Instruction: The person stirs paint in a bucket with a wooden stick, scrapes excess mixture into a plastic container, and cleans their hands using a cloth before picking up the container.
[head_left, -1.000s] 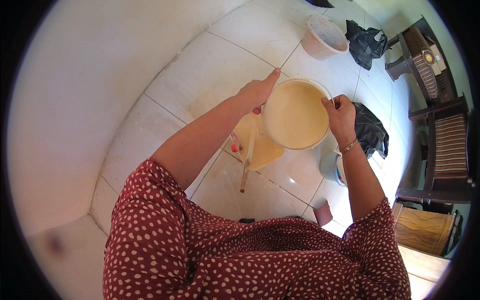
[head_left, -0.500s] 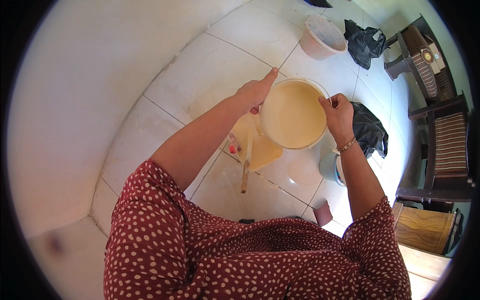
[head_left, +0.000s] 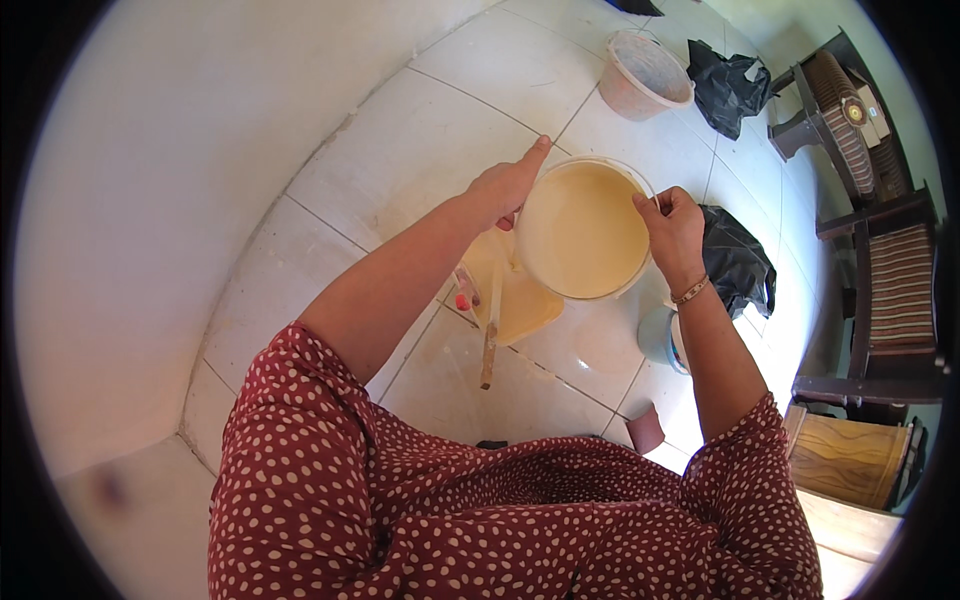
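Observation:
A round bucket of cream paint [head_left: 582,232] is held tilted between my hands, with a thin trail of paint at its left lip above a tray [head_left: 535,315] of the same cream liquid. My left hand [head_left: 505,190] grips the bucket’s left side, its fingers partly hidden underneath and its thumb or finger pointing up. My right hand [head_left: 672,233] pinches the right rim by the handle. A flat wooden stick [head_left: 489,362] lies across the tray, beside a small red-tipped object [head_left: 463,298] I cannot make out.
A pale pink bucket [head_left: 640,95] and black plastic bags [head_left: 725,90] [head_left: 738,260] lie on the tiled floor. A light blue bucket [head_left: 657,338] and maroon scrap [head_left: 645,430] are nearer. Dark striped chairs [head_left: 895,300] and a wooden cabinet [head_left: 845,460] line the right; a white wall rises left.
Both hands and the bucket have shifted slightly to the left. The grip looks the same.

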